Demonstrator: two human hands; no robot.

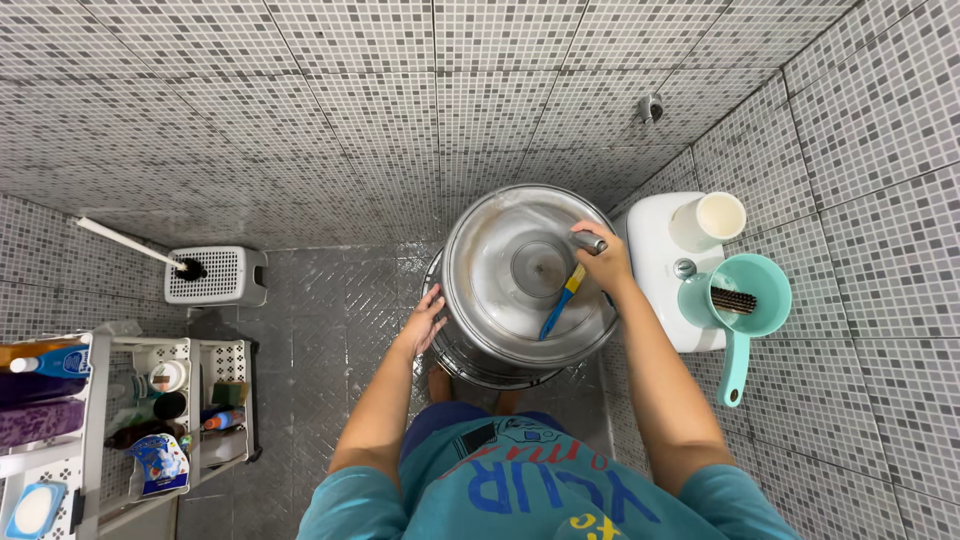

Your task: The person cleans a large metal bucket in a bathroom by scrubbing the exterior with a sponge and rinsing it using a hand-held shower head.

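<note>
On the wet grey tiled floor of a small mosaic-tiled bathroom, a large stainless steel pot (500,290) is standing upright in front of the person's feet, its shiny inside facing the camera. The left hand (425,320) is lying flat against the pot's outer left wall, fingers spread and holding nothing, steadying the rim. The right hand (603,262) is reaching over the right rim with its fingers curled tight around the top of a blue and yellow brush (560,303), whose handle is slanting down and to the left across the pot's inner wall; the working end is sitting low inside the pot.

Just beside the pot on the right, a white toilet cistern (655,260) is carrying a white cup (712,219) and a teal plastic dipper (745,315), with a dark bristled brush (733,300) lying inside the dipper. Well apart on the left, a toilet brush (150,253) is resting in its perforated white holder (220,275) against the wall, and a white storage rack (215,400) is holding bottles and jars.
</note>
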